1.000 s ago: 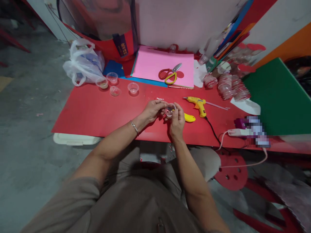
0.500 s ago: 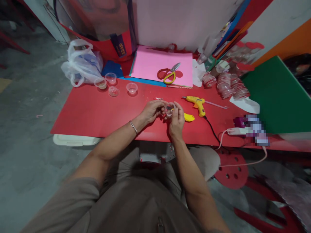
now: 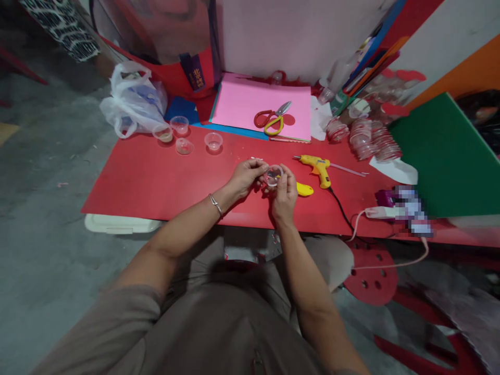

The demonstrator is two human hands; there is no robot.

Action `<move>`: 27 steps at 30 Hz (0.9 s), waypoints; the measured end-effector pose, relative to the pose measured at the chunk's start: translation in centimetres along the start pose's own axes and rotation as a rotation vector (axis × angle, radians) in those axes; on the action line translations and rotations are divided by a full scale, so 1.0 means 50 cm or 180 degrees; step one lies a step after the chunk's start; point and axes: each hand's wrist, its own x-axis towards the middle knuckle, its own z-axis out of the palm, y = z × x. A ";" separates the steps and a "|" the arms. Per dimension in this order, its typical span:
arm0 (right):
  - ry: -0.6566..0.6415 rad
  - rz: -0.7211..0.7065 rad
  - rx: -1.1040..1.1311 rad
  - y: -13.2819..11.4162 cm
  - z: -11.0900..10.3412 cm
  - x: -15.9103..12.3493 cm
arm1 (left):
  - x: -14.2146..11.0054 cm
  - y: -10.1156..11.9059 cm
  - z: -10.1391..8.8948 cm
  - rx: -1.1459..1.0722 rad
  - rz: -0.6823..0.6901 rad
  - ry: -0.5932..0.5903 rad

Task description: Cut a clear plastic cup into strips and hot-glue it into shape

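Observation:
A small clear plastic cup [image 3: 273, 176] is held between my two hands above the red table [image 3: 187, 182]. My left hand [image 3: 250, 178] pinches its left rim, and my right hand [image 3: 285, 195] grips its right side. Just right of my right hand lies a yellow-handled tool [image 3: 304, 189], its other end hidden behind the hand. Beyond it rests a yellow glue gun [image 3: 318, 167] with a clear glue stick [image 3: 349, 169] sticking out of its back. Scissors [image 3: 274, 120] with red and yellow handles lie on pink paper [image 3: 238, 101].
Several clear cups, one a plastic cup [image 3: 213, 141], stand at the left near a white plastic bag [image 3: 135, 104]. Stacked clear cups [image 3: 361, 138] lie at the back right, beside a green board [image 3: 449, 161]. A black cord [image 3: 340, 205] runs off the table's front edge.
Another person's patterned sleeve and arm have come into view at the upper left. My hands stay in place, and the cup between them has tilted slightly.

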 end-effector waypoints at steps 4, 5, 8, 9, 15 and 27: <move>0.0022 0.0006 0.0003 -0.002 0.000 0.000 | 0.005 0.004 -0.002 0.0101 0.0026 0.0220; 0.0035 -0.0001 0.0006 -0.002 0.000 0.001 | 0.006 0.006 -0.003 0.0119 0.0067 0.0308; 0.0053 -0.0029 0.0076 -0.004 0.001 0.001 | 0.008 0.009 -0.007 0.0302 0.0265 0.0414; 0.0048 -0.0036 0.0112 -0.004 0.001 0.001 | 0.008 0.010 -0.008 0.0400 0.0340 0.0407; 0.0203 -0.0075 0.0043 -0.007 0.002 0.005 | 0.000 0.011 -0.002 0.0518 0.0545 0.0185; 0.0228 -0.0024 -0.0103 -0.002 -0.005 0.008 | -0.001 0.011 0.000 0.0719 0.0342 -0.0107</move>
